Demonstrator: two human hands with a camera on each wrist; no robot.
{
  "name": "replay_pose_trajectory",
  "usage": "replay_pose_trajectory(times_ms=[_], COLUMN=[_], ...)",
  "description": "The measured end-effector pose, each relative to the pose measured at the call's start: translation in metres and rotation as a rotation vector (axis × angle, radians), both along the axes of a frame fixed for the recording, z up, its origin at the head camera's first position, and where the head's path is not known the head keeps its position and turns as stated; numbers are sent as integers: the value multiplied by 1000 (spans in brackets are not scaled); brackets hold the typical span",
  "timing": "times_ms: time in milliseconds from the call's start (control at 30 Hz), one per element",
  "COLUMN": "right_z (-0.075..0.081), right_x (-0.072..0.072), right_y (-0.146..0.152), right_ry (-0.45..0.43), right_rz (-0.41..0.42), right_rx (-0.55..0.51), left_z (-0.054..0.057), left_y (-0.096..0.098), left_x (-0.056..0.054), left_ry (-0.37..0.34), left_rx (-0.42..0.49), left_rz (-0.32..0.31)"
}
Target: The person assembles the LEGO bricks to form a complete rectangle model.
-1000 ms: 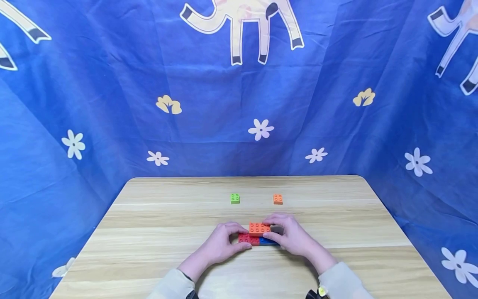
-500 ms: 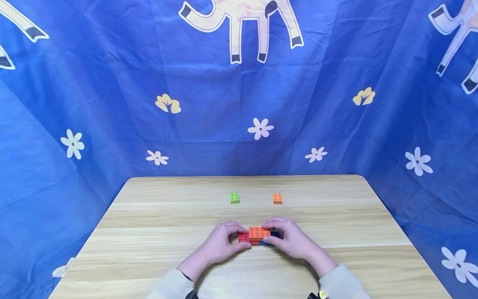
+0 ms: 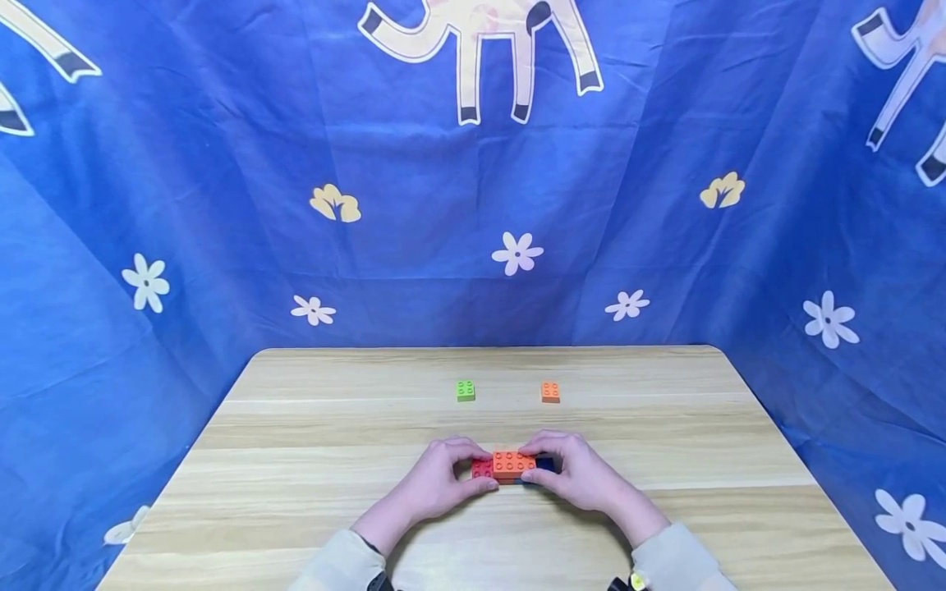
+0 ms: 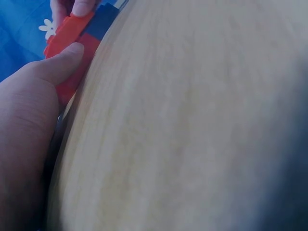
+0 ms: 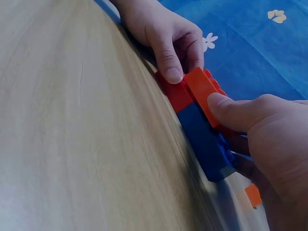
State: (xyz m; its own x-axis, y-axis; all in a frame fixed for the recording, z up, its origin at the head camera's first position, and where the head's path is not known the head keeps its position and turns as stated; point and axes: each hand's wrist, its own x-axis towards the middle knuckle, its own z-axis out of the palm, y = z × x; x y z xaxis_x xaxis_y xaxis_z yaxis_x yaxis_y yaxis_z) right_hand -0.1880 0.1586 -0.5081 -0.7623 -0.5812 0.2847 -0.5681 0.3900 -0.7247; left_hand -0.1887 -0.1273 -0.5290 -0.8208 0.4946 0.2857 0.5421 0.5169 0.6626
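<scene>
A red brick [image 3: 482,469] and a blue brick [image 5: 201,139] lie end to end on the table. Across their joint sits an eight-stud orange brick [image 3: 513,465], studs up. My left hand [image 3: 436,484] grips the red brick by its near and far sides, thumb in front. From the right, my right hand [image 3: 580,476] pinches the orange brick between thumb and fingers. Its thumb lies on the near face of the orange brick in the right wrist view, above the blue one. Part of the blue brick is hidden by this hand in the head view.
Farther back on the wooden table [image 3: 296,427] stand a small green brick [image 3: 466,391] and a small orange block [image 3: 550,393], apart from each other. A blue patterned cloth [image 3: 414,271] rises behind the table and along both sides.
My right hand has brought the orange brick down and slightly toward me, onto the red and blue bricks. The left hand has stayed in place on the red brick.
</scene>
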Motion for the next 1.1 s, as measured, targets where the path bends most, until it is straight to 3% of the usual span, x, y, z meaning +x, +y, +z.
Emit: replay_pose_trajectory(times_ms=[300,500,867,1100], right_z=[-3,-3,-5,-11], right_x=[-2,-1,-2,-7], right_y=[0,-1,-3,-1], right_ry=[24,24,-136,-175], right_rz=[4,2,-76,-91], right_rx=[-5,-8,-31,-72], left_z=[3,12,9,9], left_y=[0,9,14,18], left_x=[-2,-1,-2,-4], left_ry=[-40,-133,-171,-163], left_rx=[-11,77,146,160], left_rz=[-11,-65,-31,-14])
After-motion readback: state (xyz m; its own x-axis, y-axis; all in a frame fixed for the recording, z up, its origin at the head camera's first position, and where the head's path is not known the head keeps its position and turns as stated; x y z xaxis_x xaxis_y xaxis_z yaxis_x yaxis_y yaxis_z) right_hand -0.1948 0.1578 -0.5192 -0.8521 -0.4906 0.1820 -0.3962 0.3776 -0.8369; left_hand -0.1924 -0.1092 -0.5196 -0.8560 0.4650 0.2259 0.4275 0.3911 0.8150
